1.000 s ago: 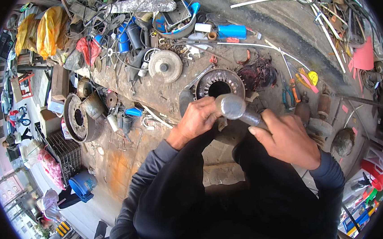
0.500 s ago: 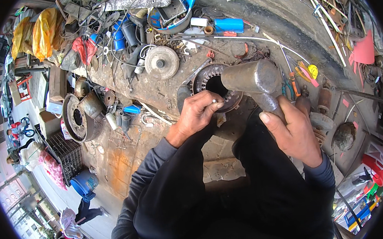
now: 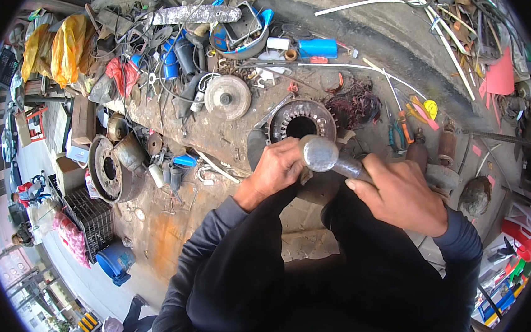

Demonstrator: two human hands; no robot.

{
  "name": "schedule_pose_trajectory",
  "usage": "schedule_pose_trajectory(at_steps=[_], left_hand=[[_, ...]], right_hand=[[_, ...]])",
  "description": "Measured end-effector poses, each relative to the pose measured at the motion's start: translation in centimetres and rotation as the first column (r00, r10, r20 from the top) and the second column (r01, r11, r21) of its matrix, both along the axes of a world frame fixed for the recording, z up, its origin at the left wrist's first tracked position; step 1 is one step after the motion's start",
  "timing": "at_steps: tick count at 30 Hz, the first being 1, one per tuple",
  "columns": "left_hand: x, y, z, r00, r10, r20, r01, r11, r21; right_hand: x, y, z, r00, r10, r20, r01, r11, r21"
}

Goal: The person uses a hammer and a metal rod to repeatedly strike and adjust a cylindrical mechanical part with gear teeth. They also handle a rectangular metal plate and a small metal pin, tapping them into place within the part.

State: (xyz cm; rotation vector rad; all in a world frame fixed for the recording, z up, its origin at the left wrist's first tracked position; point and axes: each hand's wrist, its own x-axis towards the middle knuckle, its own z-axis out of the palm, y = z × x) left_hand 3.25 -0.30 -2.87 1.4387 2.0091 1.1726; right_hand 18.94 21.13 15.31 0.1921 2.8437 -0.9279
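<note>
My right hand [image 3: 402,196] is wrapped round the handle of a heavy hammer [image 3: 319,153], whose round steel head is down beside my left fingers. My left hand [image 3: 273,168] is closed in a pinch at the near rim of a round motor stator [image 3: 322,113] with a ring of slots and a dark central hole. The hammer head hides the pinched fingertips and the thin metal rod in them, whose pale end shows only in the earlier frame. The stator stands between my knees.
A tangle of dark reddish wire [image 3: 357,104] lies beyond the stator, with pliers [image 3: 395,136] to its right. A grey grinding-wheel-like disc [image 3: 228,98] and a rusty wheel rim [image 3: 107,169] lie leftward. A black crate [image 3: 92,217] and blue bucket [image 3: 116,260] stand far left.
The hammer has swung down and left from above the stator to my left fingers, uncovering the wire tangle and the stator's far side. My left hand keeps its pinch, shifted slightly.
</note>
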Motion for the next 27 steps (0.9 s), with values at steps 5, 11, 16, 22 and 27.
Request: schedule_pose_trajectory(at_steps=[5, 11, 16, 22, 27], left_hand=[[0.1, 0.2, -0.8, 1.000, 0.030, 0.003, -0.030, 0.989, 0.147], [-0.2, 0.5, -0.7, 0.995, 0.086, 0.058, -0.089, 0.995, 0.054], [-0.1, 0.4, 0.7, 0.990, 0.097, 0.104, -0.109, 0.988, 0.112], [-0.1, 0.6, 1.7, 0.992, 0.072, 0.100, -0.085, 0.987, 0.133], [0.1, 1.2, 1.4, 0.989, 0.051, 0.142, -0.074, 0.984, 0.163]], right_hand=[[1.6, 0.5, 1.9, 0.973, -0.074, -0.218, 0.044, 0.990, -0.136], [1.2, -0.3, -2.0, 0.996, 0.038, 0.080, -0.043, 0.997, 0.067], [2.2, 0.3, -3.1, 0.985, -0.006, 0.173, 0.017, 0.998, -0.059], [2.8, 1.0, -0.7, 0.968, -0.250, -0.036, 0.234, 0.942, -0.238], [2.3, 1.2, -1.0, 0.940, -0.328, -0.089, 0.303, 0.928, -0.215]])
